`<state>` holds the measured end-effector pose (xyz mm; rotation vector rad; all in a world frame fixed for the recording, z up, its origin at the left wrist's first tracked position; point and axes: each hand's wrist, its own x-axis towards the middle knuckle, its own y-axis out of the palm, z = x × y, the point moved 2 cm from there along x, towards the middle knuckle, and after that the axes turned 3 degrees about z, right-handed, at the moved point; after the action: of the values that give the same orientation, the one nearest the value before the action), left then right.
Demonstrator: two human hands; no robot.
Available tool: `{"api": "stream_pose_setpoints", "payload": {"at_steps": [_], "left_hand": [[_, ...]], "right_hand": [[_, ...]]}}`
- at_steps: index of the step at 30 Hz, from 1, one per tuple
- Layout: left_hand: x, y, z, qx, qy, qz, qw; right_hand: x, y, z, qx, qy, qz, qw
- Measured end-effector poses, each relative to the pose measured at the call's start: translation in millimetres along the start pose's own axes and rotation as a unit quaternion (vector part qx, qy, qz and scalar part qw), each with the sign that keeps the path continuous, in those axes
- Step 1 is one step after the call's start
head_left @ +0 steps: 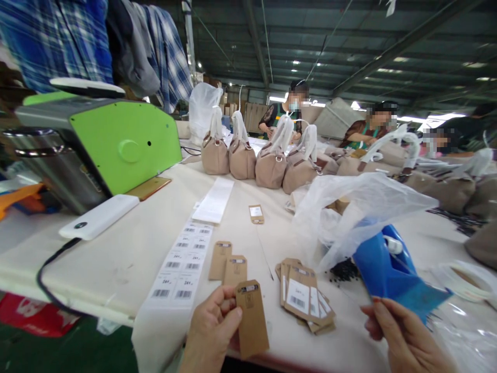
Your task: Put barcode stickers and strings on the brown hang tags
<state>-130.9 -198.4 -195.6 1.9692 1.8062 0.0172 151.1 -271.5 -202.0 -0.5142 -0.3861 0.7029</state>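
Observation:
My left hand (pixel 213 331) is closed on a brown cardboard tag (pixel 251 318), pinched between thumb and fingers near the table's front edge. My right hand (pixel 399 336) is low at the right with fingers curled; I cannot make out anything in it, though it sits just below a blue pouch (pixel 388 272). A pile of brown tags with barcode labels (pixel 303 300) lies between the hands. Two more tags (pixel 228 264) lie beside a long sheet of barcode stickers (pixel 182 264).
A green and steel machine (pixel 116 140) and a white power bank (pixel 99 216) stand at the left. Several beige handbags (pixel 267 166) line the table's middle. A clear plastic bag (pixel 349 212) lies right of centre. Other people work at the far side.

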Motion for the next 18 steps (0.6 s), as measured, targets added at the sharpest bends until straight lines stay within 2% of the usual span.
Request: {"api": "stream_pose_setpoints", "payload": {"at_steps": [2,5,8,13,18], "left_hand": [[-0.5,0.2,0.4,0.003,0.009,-0.011,1.0],[-0.7,0.8,2.7,0.017,0.0,-0.021,1.0],[-0.4,1.4,4.5,0.025,-0.009,-0.021,0.999],[-1.3,2.1,3.3,0.037,-0.02,-0.021,0.999],[-2.9,5.5,1.3,0.045,-0.016,-0.008,0.999]], "right_hand": [[4.0,6.7,-15.0,0.018,0.003,0.044,0.999],[8.9,9.0,-28.7,-0.037,-0.021,0.06,0.997],[8.8,7.6,-26.3,-0.091,-0.049,0.038,0.994],[3.3,9.2,-18.1,-0.093,-0.061,0.008,0.994],[1.7,11.4,-15.9,-0.117,-0.158,-0.006,0.98]]}}
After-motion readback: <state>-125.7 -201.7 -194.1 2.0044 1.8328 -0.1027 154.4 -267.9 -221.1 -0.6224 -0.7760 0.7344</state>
